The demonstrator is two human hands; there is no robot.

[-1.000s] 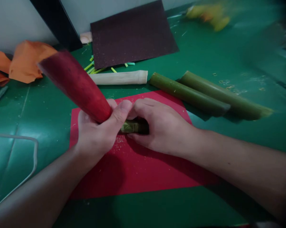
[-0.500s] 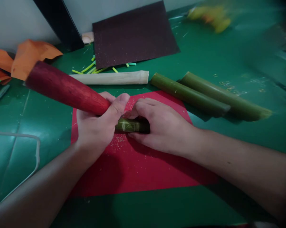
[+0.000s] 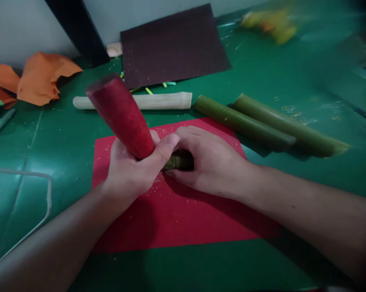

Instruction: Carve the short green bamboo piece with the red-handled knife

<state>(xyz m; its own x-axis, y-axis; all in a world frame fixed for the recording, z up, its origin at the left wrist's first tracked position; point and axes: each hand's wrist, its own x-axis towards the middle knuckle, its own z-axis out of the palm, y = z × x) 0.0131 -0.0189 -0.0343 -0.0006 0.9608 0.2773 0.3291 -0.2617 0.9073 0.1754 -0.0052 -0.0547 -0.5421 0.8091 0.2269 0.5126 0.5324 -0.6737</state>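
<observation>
My left hand (image 3: 138,164) is wrapped round a thick red wooden handle (image 3: 120,115), which tilts up and to the left. The handle's lower end is inside my fist, so any blade or tip there is hidden. Close beside it, my right hand (image 3: 215,162) grips a short green bamboo piece (image 3: 180,160) between thumb and fingers, over a red sheet (image 3: 171,225). My left thumb and fist cover the bamboo's left part. Small pale shavings are scattered on the sheet around both hands.
Two green bamboo lengths (image 3: 245,121) lie to the right, behind the sheet. A pale peeled stick (image 3: 167,100) lies beyond my hands, near a dark brown sheet (image 3: 173,48). Orange crumpled paper (image 3: 39,79) is at left, above a white cable (image 3: 50,194).
The red handle has swung more upright, its top moving right. My left hand has shifted right, over more of the bamboo piece. My right hand has stayed almost in place.
</observation>
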